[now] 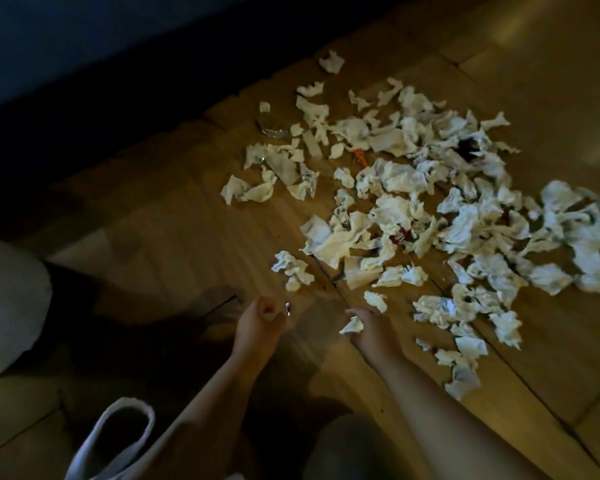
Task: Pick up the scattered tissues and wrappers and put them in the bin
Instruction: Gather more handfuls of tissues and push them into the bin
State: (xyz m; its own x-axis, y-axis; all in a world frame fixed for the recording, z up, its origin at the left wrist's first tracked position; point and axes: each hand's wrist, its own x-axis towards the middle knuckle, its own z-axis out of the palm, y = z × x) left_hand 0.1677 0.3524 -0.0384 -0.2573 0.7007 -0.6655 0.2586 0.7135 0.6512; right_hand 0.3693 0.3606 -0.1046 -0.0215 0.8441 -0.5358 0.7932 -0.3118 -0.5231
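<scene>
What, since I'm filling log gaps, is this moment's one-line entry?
right hand: pinches tissue | left hand: curled, contents unclear | bin: on person's left | pile: on floor

Bare wooden floor lay open to the left of the litter, from the dark band along the far edge down to the hands. A free strip ran between the left hand and the right hand. The tissues crowded the right side thickly, overlapping, with few gaps. The white bin stood near left, its mouth uncovered. A pale bulky shape closed off the left edge.
</scene>
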